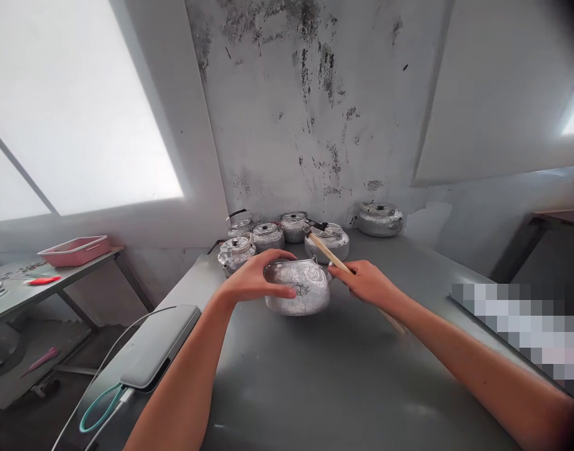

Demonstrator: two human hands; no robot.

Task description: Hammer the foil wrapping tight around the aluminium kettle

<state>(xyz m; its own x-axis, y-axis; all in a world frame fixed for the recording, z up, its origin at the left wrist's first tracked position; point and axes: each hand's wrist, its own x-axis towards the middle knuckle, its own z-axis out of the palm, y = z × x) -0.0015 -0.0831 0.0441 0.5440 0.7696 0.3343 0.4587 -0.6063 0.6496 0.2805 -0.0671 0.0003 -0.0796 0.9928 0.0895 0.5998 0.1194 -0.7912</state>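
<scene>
Head view. My left hand (256,282) lies over the near-left rim of a dull silver aluminium kettle body without a lid (298,288); fingers curled around the rim and upper wall, thumb on the side facing me, gripping it. The kettle body sits on the grey metal tabletop (324,376), between my two hands.

My right hand (369,282) is just right of the kettle body, fingers clenched around the pale wooden handle of a small hammer (328,252). The handle slants up and away from those fingers to a dark head, which shows above the far side of the kettle body. I cannot tell whether the head touches anything.

Beyond both sets of fingers, near the stained white wall (315,113), a cluster of five finished silver kettles with lids (268,237) stands close together. One more lidded silver kettle (380,218) stands apart, far right of the right fingers.

Near-left of the left fingers, a flat grey power bank (159,344) lies at the tabletop edge with a white cable. Far left, a pink plastic tray (75,249) sits on another table.
</scene>
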